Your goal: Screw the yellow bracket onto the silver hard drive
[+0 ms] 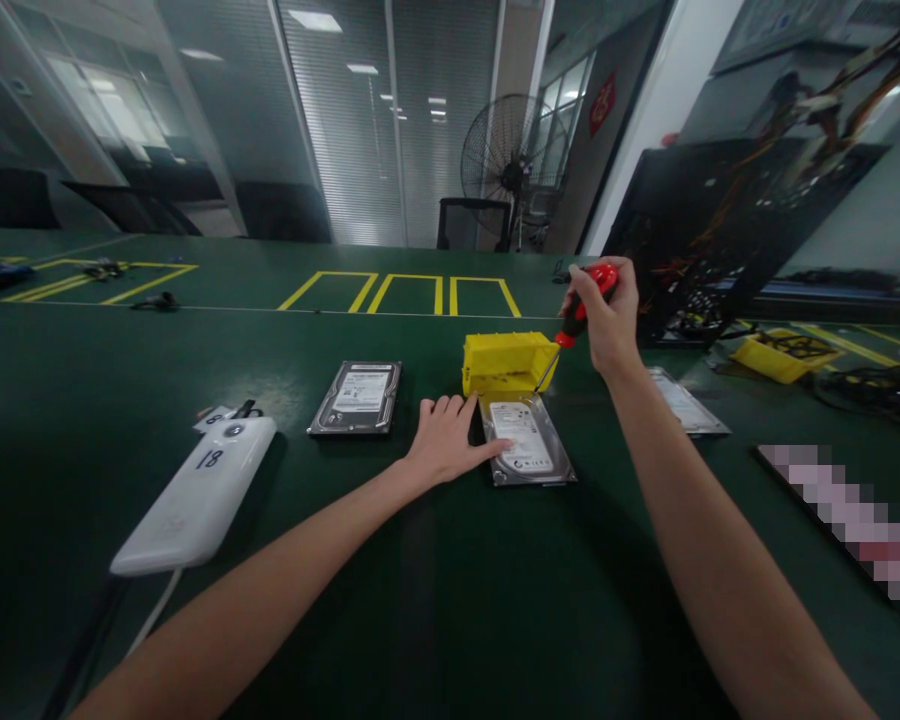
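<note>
A hard drive lies label up on the green table in front of me. My left hand rests at its left side, fingers spread and the thumb lying on the label. A red and black screwdriver is gripped in my right hand. Its shaft slants down to the left, with the tip at the drive's far right corner; whether it sits in a screw is too small to tell. Just behind the drive is a yellow plastic bin, tipped with its opening towards me.
A second hard drive lies to the left, and another drive is partly behind my right forearm. A white device marked 18 with a cable is at left. A yellow tray and a large black case stand at right.
</note>
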Demonstrator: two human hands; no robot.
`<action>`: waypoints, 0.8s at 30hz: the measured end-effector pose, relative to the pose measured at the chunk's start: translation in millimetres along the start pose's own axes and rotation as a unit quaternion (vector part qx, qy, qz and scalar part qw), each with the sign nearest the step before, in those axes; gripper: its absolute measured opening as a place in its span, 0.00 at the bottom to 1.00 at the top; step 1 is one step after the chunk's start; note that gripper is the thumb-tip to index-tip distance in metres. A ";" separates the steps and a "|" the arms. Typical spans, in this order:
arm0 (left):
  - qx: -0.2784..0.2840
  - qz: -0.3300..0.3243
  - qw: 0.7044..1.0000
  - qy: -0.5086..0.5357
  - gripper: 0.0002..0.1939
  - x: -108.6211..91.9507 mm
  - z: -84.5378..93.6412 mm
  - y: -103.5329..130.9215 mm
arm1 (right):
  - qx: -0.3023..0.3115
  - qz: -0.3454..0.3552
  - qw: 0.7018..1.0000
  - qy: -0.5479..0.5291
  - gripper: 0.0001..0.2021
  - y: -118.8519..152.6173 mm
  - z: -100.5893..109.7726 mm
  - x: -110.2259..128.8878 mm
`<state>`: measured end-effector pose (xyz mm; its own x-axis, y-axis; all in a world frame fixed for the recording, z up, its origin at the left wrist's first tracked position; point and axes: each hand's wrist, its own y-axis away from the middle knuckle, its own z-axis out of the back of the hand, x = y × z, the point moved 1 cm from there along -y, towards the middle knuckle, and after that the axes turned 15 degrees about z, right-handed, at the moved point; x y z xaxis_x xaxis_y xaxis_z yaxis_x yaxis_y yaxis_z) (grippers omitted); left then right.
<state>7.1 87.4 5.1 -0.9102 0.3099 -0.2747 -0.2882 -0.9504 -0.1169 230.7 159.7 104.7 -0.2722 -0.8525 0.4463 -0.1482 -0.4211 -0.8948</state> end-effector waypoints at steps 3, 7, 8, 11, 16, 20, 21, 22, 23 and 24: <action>-0.001 0.001 1.000 -0.004 0.53 0.4 -1.0 -0.7 | 0.027 -0.012 0.999 -0.013 0.17 -0.5 1.9 -2.1; -0.006 -0.001 1.000 -0.004 0.51 3.1 -4.5 -2.3 | 0.045 -0.030 0.998 -0.024 0.20 -1.2 4.3 -6.5; -0.009 -0.003 1.000 -0.004 0.51 3.7 -5.4 -2.6 | 0.040 -0.030 0.999 -0.020 0.20 -1.1 4.8 -6.9; -0.018 -0.007 1.000 -0.007 0.51 4.7 -7.3 -3.0 | 0.019 -0.017 1.000 -0.008 0.20 -0.3 5.4 -6.6; -0.028 -0.005 0.999 -0.015 0.50 3.2 -7.7 -2.8 | 0.011 0.016 1.000 0.002 0.20 0.0 7.1 -7.0; -0.018 -0.003 1.000 -0.015 0.50 2.8 -6.9 -2.7 | 0.044 0.009 0.999 -0.021 0.19 -0.5 10.4 -11.5; -0.016 -0.003 1.000 -0.015 0.50 3.1 -6.8 -2.8 | 0.050 0.009 0.998 -0.026 0.19 -0.4 11.0 -12.4; -0.017 -0.004 1.000 -0.014 0.50 3.3 -6.8 -2.9 | 0.052 0.009 0.998 -0.027 0.20 -0.1 11.4 -12.9; -0.018 -0.004 1.000 -0.012 0.50 3.7 -7.0 -3.1 | 0.050 0.008 0.998 -0.025 0.20 0.3 11.5 -13.0; -0.019 -0.005 1.000 -0.012 0.50 4.0 -7.3 -3.2 | 0.044 0.007 0.999 -0.020 0.19 0.7 11.3 -12.8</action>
<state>6.6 91.9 -2.6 -0.9139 0.3189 -0.2510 -0.2871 -0.9452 -0.1555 244.8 166.8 98.2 -0.2345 -0.8699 0.4339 -0.0596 -0.4326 -0.8996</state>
